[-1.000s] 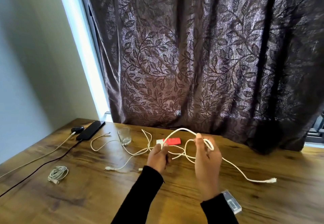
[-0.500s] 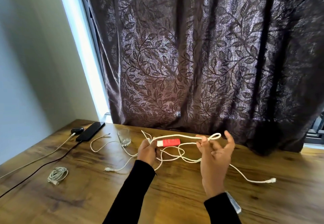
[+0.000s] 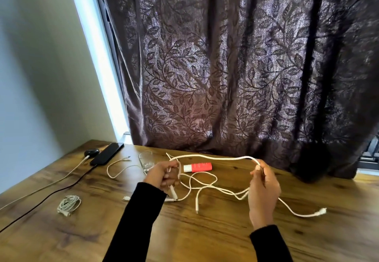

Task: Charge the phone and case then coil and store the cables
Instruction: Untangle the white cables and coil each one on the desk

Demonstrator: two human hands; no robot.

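Observation:
A long white cable (image 3: 213, 157) stretches in the air between my hands above the wooden table (image 3: 205, 231). My left hand (image 3: 162, 174) grips one part of it with curled fingers, a plug hanging below. My right hand (image 3: 263, 188) pinches the cable near its fingertips, and the rest trails down to a plug (image 3: 321, 212) on the table. More loose white cable (image 3: 202, 183) lies tangled under the hands. A black phone (image 3: 107, 153) and a dark earbud case (image 3: 91, 152) lie at the far left corner, each with a cable at it. A coiled white cable (image 3: 68, 204) rests at the left.
A clear glass (image 3: 146, 160) stands behind my left hand. A red and white tube (image 3: 198, 167) lies beyond the cables. A thin white cable (image 3: 119, 166) loops near the glass. A dark leaf-patterned curtain (image 3: 235, 67) hangs along the table's far edge.
My hands have moved apart, drawing the white cable out into a longer span. The small loop at my right fingertips is gone and my right hand sits farther right.

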